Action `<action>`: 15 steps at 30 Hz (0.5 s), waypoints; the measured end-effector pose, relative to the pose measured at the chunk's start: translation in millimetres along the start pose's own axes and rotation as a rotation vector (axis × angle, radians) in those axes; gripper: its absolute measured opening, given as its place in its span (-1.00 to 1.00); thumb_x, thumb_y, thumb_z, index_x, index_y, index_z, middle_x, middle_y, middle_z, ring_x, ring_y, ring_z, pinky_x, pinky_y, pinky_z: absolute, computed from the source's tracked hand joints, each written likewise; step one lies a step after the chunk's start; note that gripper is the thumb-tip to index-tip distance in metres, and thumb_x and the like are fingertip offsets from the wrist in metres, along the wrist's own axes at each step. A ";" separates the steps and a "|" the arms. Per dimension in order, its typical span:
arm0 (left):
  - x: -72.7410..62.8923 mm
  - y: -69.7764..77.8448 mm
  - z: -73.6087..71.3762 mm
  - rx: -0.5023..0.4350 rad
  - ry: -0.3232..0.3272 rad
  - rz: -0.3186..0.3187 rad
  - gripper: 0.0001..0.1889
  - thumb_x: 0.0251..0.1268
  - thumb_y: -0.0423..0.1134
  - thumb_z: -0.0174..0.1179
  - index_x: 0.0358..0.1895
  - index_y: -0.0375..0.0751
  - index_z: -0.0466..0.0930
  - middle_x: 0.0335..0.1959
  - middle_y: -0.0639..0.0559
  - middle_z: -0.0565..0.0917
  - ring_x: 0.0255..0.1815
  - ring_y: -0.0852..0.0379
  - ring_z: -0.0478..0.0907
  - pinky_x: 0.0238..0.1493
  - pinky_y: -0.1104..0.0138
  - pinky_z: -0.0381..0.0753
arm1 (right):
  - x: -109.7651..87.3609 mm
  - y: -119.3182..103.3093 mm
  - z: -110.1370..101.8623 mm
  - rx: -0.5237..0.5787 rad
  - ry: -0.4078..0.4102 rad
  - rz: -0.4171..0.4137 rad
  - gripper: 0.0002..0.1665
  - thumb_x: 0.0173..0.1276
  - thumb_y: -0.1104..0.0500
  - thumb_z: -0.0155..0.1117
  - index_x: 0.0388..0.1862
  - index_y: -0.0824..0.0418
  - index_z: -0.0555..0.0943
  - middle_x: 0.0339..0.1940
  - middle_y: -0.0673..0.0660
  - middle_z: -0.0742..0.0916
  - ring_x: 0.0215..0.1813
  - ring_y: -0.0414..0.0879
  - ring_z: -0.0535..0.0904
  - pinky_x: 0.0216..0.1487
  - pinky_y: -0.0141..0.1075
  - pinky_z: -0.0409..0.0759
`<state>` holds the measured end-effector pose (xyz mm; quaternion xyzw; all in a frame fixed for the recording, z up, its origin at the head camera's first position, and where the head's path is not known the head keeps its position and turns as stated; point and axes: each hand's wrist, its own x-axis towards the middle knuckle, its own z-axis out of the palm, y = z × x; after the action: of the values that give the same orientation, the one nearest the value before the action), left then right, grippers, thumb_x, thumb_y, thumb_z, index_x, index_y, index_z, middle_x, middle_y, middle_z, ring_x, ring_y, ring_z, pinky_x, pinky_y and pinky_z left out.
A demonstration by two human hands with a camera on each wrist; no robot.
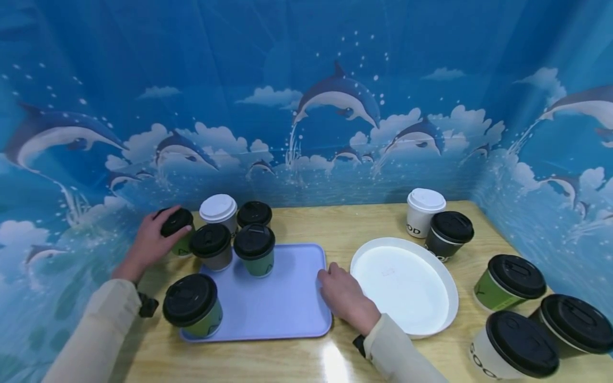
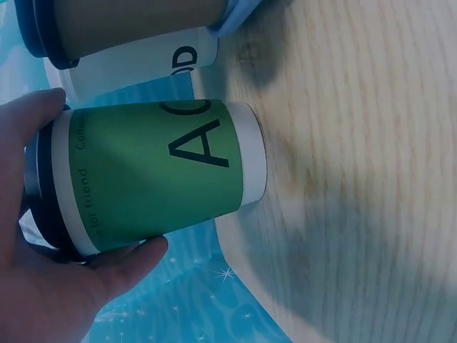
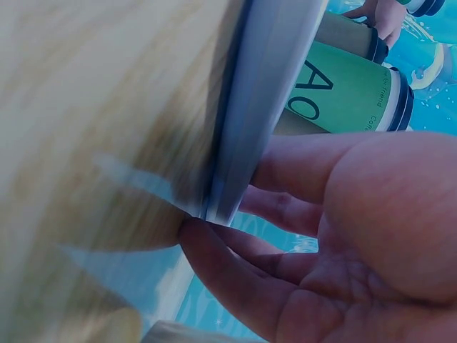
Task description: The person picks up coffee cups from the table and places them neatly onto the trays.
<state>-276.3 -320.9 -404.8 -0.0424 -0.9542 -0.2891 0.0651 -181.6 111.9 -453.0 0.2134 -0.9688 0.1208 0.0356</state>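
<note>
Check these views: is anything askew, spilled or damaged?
Nothing stands out: the visible cups wear lids and look upright, no spill shows on the tabletop, and the lavender tray and round white tray look undamaged.

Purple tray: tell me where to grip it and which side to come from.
Probably the right rim of the purple tray, coming from the right, where the right hand is. That raised edge is bare of cups and could be pinched between thumb and fingers, while a green cup crowds the near left corner.
</note>
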 end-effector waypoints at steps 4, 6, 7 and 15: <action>-10.6 0.7 -1.3 -0.048 0.092 0.012 -0.20 0.54 0.12 0.15 0.61 -0.31 0.15 0.40 -0.73 0.11 0.33 -0.68 0.14 0.06 -0.46 0.30 | 0.8 0.4 0.2 0.012 -0.007 0.010 -0.90 0.44 0.31 0.23 -0.18 0.36 0.60 -0.32 0.24 0.54 -0.39 0.06 0.49 -0.43 -0.07 0.53; -17.5 2.6 -3.4 -0.067 0.141 0.008 -0.21 0.54 0.10 0.14 0.61 -0.32 0.15 0.42 -0.72 0.09 0.36 -0.68 0.10 0.09 -0.47 0.25 | 0.9 0.4 0.5 0.017 -0.007 0.008 -0.90 0.43 0.31 0.24 -0.18 0.36 0.60 -0.32 0.25 0.55 -0.39 0.06 0.49 -0.43 -0.07 0.53; -21.3 4.1 -4.8 -0.070 0.160 -0.003 -0.21 0.55 0.10 0.14 0.62 -0.30 0.15 0.45 -0.71 0.06 0.39 -0.69 0.07 0.11 -0.49 0.23 | 0.9 0.3 0.7 0.017 -0.005 0.005 -0.90 0.42 0.31 0.25 -0.18 0.37 0.61 -0.33 0.25 0.55 -0.39 0.06 0.49 -0.43 -0.06 0.53; -54.8 28.7 -23.9 -0.087 0.363 -0.102 -0.26 0.51 0.05 0.15 0.62 -0.16 0.21 0.56 -0.59 -0.04 0.51 -0.62 -0.03 0.23 -0.54 0.10 | 0.5 0.2 1.4 0.007 -0.011 0.005 -0.88 0.45 0.30 0.23 -0.15 0.37 0.61 -0.33 0.25 0.55 -0.39 0.05 0.49 -0.43 -0.08 0.54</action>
<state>-216.5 -312.8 -377.7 0.0560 -0.9143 -0.3358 0.2194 -182.1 111.6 -454.3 0.2117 -0.9691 0.1230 0.0292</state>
